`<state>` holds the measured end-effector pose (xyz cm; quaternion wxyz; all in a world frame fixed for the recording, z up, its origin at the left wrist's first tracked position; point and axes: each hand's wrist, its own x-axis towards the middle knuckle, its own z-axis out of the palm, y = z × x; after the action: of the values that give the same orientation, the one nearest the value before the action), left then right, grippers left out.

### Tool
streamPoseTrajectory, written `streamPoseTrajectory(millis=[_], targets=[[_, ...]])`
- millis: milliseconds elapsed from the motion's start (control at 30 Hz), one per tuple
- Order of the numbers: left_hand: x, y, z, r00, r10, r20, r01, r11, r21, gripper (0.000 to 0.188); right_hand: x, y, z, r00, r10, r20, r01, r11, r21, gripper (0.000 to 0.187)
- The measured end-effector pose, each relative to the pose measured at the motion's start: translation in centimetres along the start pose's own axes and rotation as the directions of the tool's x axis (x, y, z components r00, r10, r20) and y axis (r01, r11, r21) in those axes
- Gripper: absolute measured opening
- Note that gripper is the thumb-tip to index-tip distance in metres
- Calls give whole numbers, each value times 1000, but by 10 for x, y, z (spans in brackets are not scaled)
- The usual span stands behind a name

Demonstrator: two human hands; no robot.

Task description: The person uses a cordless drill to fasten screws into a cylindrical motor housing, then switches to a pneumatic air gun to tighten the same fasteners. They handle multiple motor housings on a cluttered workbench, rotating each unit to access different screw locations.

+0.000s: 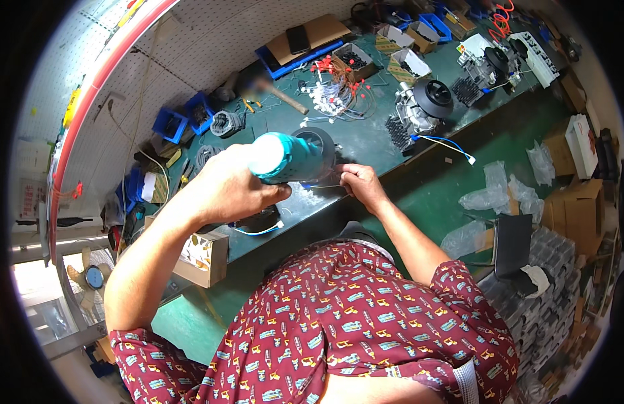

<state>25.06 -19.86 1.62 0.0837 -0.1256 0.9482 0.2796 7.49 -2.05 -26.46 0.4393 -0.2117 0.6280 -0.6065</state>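
Held a teal tool (288, 159) in the left hand (227, 185), pinched a thin wire (325, 186) in the right hand (363, 186)

Wrapped the fingers of the left hand round the teal tool, clamping it by its round body. Held it over the near side of the table (372, 145), brightly lit end toward the left. Could not make out its far end, hidden behind the body. Had the fingers of the right hand together at the tips on the thin wire, just beside a black round housing (329, 141). Had the housing partly covered by the teal tool; could not tell touching from apart between the two.

Had a dark part (254, 219) with a blue and white cable (261, 233) just below the left hand, partly hidden by it, and a cardboard box (207, 262) nearer the body.

Farther across the table, had a tangle of wires (335, 97) with red and white plugs and, left of it, a hammer (289, 99) with a wooden handle. Toward the right, had one metal motor (419, 108) near the edge and another motor (490, 67) beyond it. Along the back, had blue bins (169, 124) on the left and a black phone (298, 40) lying on cardboard (332, 30). Had clear plastic bags (483, 195) on the green floor (430, 195) at the right.
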Motion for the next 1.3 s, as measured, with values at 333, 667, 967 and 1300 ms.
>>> streamPoseTrajectory(millis=[333,667,967,1300], targets=[[21,17,-8,983,-106,151,66,967,246,38,-1,4,2,988,-152,18,152,988,-24,34],[56,19,-14,955,-136,265,49,950,310,41,6,-9,33,914,-364,-179,294,899,-323,63],[63,26,-20,934,-209,290,113,943,314,41,16,2,40,900,-393,-186,342,905,-254,54],[67,27,-15,933,-209,293,111,941,319,39,16,3,36,895,-408,-179,354,896,-269,55]])
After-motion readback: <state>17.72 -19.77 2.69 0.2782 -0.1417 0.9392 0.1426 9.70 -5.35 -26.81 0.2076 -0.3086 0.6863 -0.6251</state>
